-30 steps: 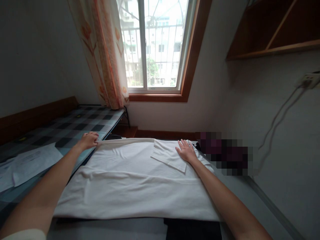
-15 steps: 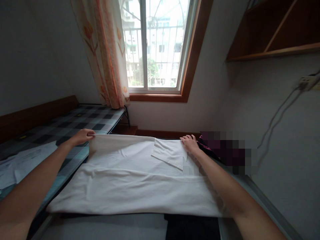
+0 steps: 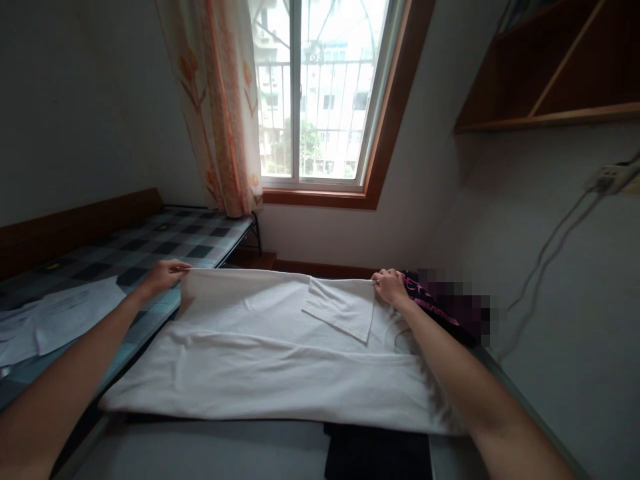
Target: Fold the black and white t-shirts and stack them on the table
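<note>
A white T-shirt point(image 3: 280, 380) lies spread across the surface in front of me, its near part folded over in a long band. One short sleeve point(image 3: 340, 307) rests flat on top, toward the right of the far edge. My left hand point(image 3: 167, 275) pinches the far left corner of the shirt, lifted slightly. At the far right end of the same edge, my right hand point(image 3: 391, 287) is closed on the cloth beside the sleeve. Part of the shirt's right side is hidden under my right forearm.
Folded black cloth point(image 3: 379, 455) lies at the near edge on a grey surface point(image 3: 210, 450). A black and pink item point(image 3: 430, 300) sits past my right hand. Left stands a bed with a checked mattress point(image 3: 200, 233) and papers point(image 3: 75, 317). A wooden shelf point(image 3: 550, 120) hangs at right.
My right hand has shifted slightly right along the far edge, and its fingers have closed on the cloth. My left hand keeps its pinch on the corner. The view has tilted a little.
</note>
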Motion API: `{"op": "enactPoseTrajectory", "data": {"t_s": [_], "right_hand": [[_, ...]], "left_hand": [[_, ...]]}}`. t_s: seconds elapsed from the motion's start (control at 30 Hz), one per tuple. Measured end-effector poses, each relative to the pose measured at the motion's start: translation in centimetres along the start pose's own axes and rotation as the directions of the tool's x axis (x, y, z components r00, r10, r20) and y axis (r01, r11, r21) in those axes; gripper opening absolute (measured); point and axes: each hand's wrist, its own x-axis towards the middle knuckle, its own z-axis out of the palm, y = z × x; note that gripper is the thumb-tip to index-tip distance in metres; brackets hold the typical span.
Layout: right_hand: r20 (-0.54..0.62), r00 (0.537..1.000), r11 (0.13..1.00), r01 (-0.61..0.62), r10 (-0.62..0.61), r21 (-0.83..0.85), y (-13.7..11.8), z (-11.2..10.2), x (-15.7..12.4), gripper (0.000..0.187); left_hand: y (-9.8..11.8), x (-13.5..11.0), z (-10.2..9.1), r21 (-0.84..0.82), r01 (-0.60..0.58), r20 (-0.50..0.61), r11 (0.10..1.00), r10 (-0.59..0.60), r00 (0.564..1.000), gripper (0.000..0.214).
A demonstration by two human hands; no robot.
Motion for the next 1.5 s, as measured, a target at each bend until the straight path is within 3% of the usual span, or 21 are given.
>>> {"op": "enactPoseTrajectory", "data": {"t_s": [0.17,0.27,0.37,0.47,0.57,0.63,0.73,0.83,1.0,1.1,1.33,1.5], "right_hand": [[-0.112,0.994,0.993,0.029,-0.016,0.118,1.6,-2.4,-2.3,0.028],[-0.164,0.982,0.958,0.130,-0.089,0.258,3.3,-3.2,-5.4,0.028],[-0.179,0.972,0.913,0.208,-0.152,0.351,4.8,-2.5,-10.1,0.029],[-0.130,0.972,0.904,0.231,-0.197,0.361,5.1,-0.8,-14.7,0.027],[-0.107,0.973,0.918,0.230,-0.206,0.324,4.5,0.1,-17.2,0.025],[-0.131,0.975,0.938,0.209,-0.178,0.278,4.2,-0.2,-17.4,0.025],[-0.205,0.970,0.959,0.174,-0.128,0.225,4.0,-1.6,-16.8,0.026],[-0.234,0.966,0.969,0.157,-0.110,0.191,3.8,-2.4,-17.0,0.026],[-0.113,0.983,0.975,0.162,-0.145,0.150,2.9,-1.7,-18.8,0.025],[-0.140,0.982,0.979,0.148,-0.129,0.143,2.7,-1.4,-19.4,0.027],[-0.200,0.970,0.979,0.164,-0.139,0.117,2.3,-1.1,-20.4,0.028],[-0.193,0.974,0.984,0.140,-0.116,0.115,1.8,-0.4,-20.9,0.029]], "left_hand": [[-0.7,-3.5,-1.8,-0.157,0.021,-0.008,0.987,-0.022,1.000,0.046],[-1.5,-6.6,-3.0,-0.192,0.034,-0.019,0.981,-0.038,0.999,0.043],[-2.7,-10.2,-3.5,-0.176,0.072,0.032,0.982,-0.068,0.997,0.046],[-3.7,-13.4,-2.7,-0.110,0.112,0.133,0.988,-0.098,0.986,0.049],[-4.0,-15.3,-1.5,-0.050,0.112,0.234,0.992,-0.097,0.967,0.052],[-4.0,-15.8,-0.9,-0.017,0.104,0.209,0.994,-0.098,0.973,0.055],[-4.2,-15.7,-0.8,0.020,0.084,0.050,0.996,-0.085,0.995,0.055],[-4.3,-15.9,-0.8,0.109,0.074,-0.034,0.991,-0.070,0.997,0.043],[-2.4,-17.6,0.7,0.504,0.034,0.033,0.863,-0.059,0.998,0.030],[-0.7,-18.7,1.8,0.623,-0.047,0.028,0.781,0.037,0.999,0.034],[1.4,-19.9,4.2,0.649,-0.278,0.113,0.708,0.271,0.956,0.033],[5.6,-20.2,7.6,0.570,-0.368,0.150,0.735,0.347,0.926,0.037]]}}
